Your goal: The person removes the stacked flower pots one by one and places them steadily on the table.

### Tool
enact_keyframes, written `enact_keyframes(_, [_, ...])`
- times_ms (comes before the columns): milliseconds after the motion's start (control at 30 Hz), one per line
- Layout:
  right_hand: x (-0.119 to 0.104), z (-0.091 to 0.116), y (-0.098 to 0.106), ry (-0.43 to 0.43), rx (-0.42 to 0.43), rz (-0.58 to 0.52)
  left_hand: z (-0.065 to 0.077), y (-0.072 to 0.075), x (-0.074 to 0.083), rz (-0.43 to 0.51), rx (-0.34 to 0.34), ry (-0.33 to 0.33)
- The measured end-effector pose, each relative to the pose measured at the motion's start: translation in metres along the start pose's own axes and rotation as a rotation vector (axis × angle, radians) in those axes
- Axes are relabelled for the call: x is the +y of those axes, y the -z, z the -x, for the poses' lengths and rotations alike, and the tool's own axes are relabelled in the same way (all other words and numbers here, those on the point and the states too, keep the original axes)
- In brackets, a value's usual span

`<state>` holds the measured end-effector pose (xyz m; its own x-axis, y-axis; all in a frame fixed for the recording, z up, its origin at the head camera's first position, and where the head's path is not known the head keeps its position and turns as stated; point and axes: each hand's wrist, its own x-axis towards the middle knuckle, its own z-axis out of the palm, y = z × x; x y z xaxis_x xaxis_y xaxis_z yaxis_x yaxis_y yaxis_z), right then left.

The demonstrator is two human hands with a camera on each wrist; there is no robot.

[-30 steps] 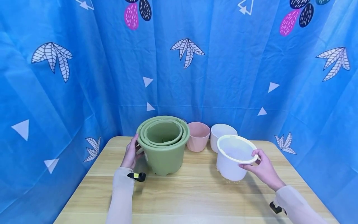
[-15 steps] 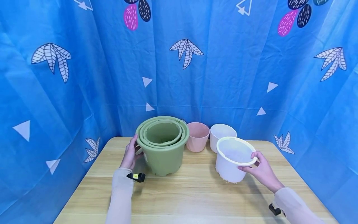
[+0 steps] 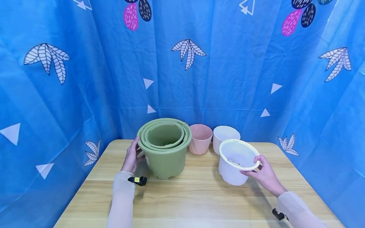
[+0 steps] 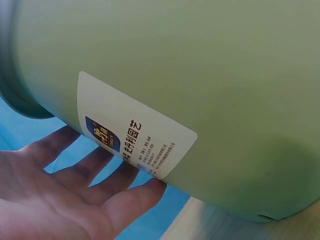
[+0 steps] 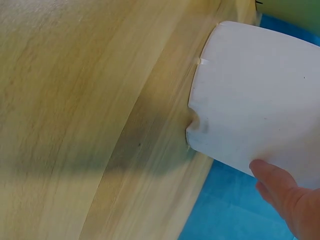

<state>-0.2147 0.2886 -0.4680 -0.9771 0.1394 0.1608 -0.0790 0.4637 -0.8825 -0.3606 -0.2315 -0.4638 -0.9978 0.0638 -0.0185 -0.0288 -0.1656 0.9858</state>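
In the head view my left hand (image 3: 131,158) rests against the left side of a large green flower pot (image 3: 166,164) with smaller green pots (image 3: 166,134) nested in it. The left wrist view shows the fingertips touching the wall beside a white label (image 4: 135,132), the fingers spread and only slightly bent. On the right my right hand (image 3: 265,177) pinches the rim of a white flower pot (image 3: 232,175), thumb outside and fingers over the edge. That pot is near upright, its base at the tabletop, with small bits inside. In the right wrist view its notched base edge (image 5: 196,120) shows.
Behind stand a pink pot (image 3: 200,146) and another white pot (image 3: 217,144), the latter partly hidden by the held one. A wooden table (image 3: 182,205) lies beneath. Blue patterned curtains (image 3: 176,91) enclose the back and both sides.
The white pot has come down slightly in my right hand, and the bits inside it show more clearly. My left hand stays at the green pot. The whole view has drifted a little.
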Motion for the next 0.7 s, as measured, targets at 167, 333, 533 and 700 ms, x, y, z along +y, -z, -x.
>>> enact_keyframes(167, [0.0004,0.0002,-0.0023,-0.001,-0.006,-0.028,0.0001,0.0011,-0.0005,0.002,-0.005,-0.003])
enact_keyframes(333, [-0.0001,0.0008,-0.0046,0.007,-0.009,-0.026,0.0008,0.0018,-0.0004,-0.004,-0.009,-0.004])
enact_keyframes(533, [-0.0013,0.0018,-0.0056,0.010,-0.014,-0.025,0.0007,0.0013,-0.0001,0.000,-0.011,0.001])
enact_keyframes(700, [-0.0011,0.0023,-0.0050,0.028,-0.016,0.004,0.0031,0.0005,-0.0001,-0.006,-0.007,-0.003])
